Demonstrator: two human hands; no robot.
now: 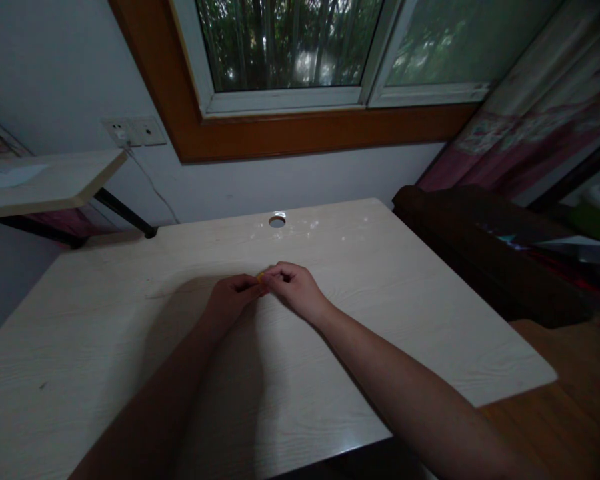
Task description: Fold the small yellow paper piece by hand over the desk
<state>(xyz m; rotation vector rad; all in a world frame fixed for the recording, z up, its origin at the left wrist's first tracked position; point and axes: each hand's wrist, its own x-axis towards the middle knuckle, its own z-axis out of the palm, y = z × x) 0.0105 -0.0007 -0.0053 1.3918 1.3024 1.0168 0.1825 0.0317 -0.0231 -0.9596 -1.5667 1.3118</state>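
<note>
A small yellow-orange piece point(261, 277) shows between my fingertips above the middle of the desk; it is too small and too covered to tell its kind. My left hand point(233, 295) pinches it from the left, thumb and fingers pressed together. From the right, my right hand point(295, 288) closes on the same piece with thumb and forefinger. The two sets of fingertips meet there. Most of the piece is hidden by the fingers.
The pale wood-grain desk point(380, 267) has a round cable hole point(277, 221) near its back edge. A raised shelf point(55, 183) on black legs stands at left. A cable point(153, 183) hangs from the wall socket point(125, 131). Dark brown furniture point(460, 247) stands at right.
</note>
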